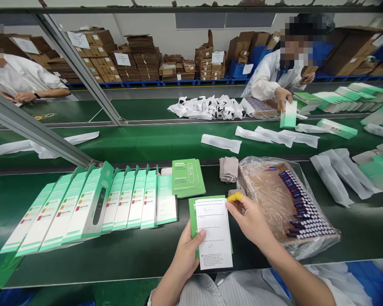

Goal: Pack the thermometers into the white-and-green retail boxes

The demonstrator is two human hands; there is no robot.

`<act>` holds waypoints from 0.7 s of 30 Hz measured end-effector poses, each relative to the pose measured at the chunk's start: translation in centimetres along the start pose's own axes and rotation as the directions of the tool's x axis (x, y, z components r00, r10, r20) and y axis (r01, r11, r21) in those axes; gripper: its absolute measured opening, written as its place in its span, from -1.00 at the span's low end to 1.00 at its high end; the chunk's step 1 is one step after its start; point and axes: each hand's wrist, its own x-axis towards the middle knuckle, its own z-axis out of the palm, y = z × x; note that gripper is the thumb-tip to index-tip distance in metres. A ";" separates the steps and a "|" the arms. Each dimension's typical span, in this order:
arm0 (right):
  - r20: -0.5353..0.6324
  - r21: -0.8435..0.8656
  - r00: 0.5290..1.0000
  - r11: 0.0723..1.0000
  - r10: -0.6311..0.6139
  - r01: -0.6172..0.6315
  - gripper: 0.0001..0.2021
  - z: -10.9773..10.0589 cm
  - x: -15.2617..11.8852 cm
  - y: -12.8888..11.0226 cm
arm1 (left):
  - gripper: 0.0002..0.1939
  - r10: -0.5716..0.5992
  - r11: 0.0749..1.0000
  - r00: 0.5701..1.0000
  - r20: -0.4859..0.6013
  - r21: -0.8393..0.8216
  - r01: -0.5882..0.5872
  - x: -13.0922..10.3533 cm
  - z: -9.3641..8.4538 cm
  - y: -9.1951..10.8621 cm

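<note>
My left hand [189, 246] holds a white printed leaflet [214, 233] on top of a green booklet [193, 210], its thumb pressed on the leaflet's left side. The booklet shows along the left and top edges behind the paper. At the leaflet's upper right corner, my right hand [250, 216] pinches the paper; one finger wears a yellow cover [235, 196]. Just beyond my hands lies a stack of green booklets [187, 176] with "Infrared Thermometer" on the cover. Small grey cloth pouches [229, 169] are piled behind my right hand.
Leaning green-and-white boxes [92, 204] line the left. On the right stands a plastic-lined carton [258, 191] with rows of batteries [301, 204]. White sleeves [221, 143] lie on the green belt [153, 142]. Across it, a co-worker's hand [283, 98] holds a box; another person sits far left.
</note>
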 end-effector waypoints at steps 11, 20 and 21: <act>-0.084 -0.105 0.996 0.994 -0.003 -0.005 -0.84 -1.2 2.1 1.5 | -0.45 0.095 0.989 0.985 -0.144 0.124 -0.078 -0.7 -2.2 1.5; -0.021 -0.312 0.997 0.948 -0.073 0.063 -0.75 1.3 2.1 4.3 | -0.25 0.179 0.984 0.934 -0.308 0.062 -0.168 -2.7 -4.0 3.9; -0.031 -0.326 0.995 0.942 -0.092 0.077 -0.77 1.5 1.8 4.1 | -0.26 0.176 0.984 0.939 -0.295 0.057 -0.167 -2.7 -3.8 3.7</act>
